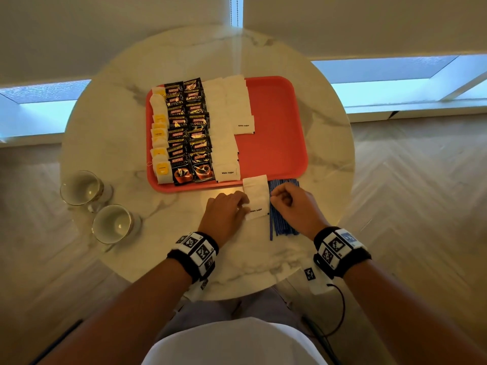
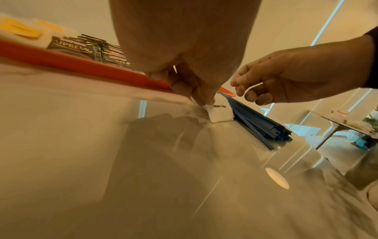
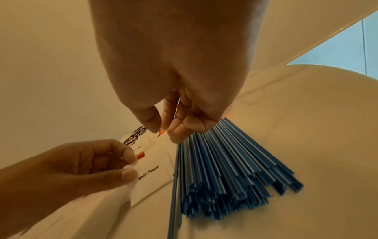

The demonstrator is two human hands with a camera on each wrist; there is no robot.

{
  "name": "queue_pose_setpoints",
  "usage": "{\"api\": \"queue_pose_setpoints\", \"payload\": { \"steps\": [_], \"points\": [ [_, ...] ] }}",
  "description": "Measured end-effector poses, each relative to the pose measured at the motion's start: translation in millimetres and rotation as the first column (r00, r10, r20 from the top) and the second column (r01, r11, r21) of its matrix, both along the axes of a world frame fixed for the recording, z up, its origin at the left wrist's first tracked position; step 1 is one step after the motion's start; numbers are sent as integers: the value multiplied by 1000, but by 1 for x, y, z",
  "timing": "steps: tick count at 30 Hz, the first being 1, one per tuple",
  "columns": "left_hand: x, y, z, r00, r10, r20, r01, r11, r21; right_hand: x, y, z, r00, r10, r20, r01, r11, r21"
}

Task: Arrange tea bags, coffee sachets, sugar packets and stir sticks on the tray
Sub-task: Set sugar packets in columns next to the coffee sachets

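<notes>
The small stack of white paper sugar packets lies on the round marble table, just beside the near rim of the red plastic tray and against the loose bundle of thin blue plastic stir sticks. The left hand pinches the stack's near left corner between thumb and fingertips. The right hand hovers, fingers curled, apparently empty. Light and limp, the packets will probably fan apart; pinching across a whole edge seems safer.
</notes>
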State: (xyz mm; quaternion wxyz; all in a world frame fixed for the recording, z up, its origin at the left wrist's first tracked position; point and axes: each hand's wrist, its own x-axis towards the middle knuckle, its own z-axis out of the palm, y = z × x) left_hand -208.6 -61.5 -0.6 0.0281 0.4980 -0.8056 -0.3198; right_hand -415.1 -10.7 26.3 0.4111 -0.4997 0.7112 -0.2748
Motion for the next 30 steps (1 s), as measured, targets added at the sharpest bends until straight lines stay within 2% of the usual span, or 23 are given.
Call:
{"api": "queue_pose_setpoints", "payload": {
  "steps": [5, 10, 13, 15, 17, 22, 30],
  "points": [
    [6, -6, 13, 982, 45, -181, -51, 998, -29, 0, -6, -4, 984, 174, -46, -174, 985, -9],
    [-2, -14, 19, 969, -13, -248, 6, 1000, -29, -6, -15, 0, 995, 89, 32, -88, 996, -30],
    [-7, -16, 14, 963, 1, -269, -7, 1000, -23, -13, -18, 1, 990, 137, -25, -137, 990, -34],
    [-11, -15, 12, 962, 30, -270, -36, 999, -16, -17, -19, 1, 984, 176, -2, -176, 984, -23],
    [-12, -14, 7, 973, 44, -226, -46, 999, -3, -21, -19, 1, 983, 179, 28, -178, 984, -19],
    [-13, -4, -12, 995, -72, 71, 75, 996, -48, -29, -20, 4, 995, 94, 40, -93, 995, -30],
    [-17, -4, -11, 988, -64, 137, 69, 997, -33, -29, -19, -1, 997, 67, 28, -66, 996, -53]
  ]
}}
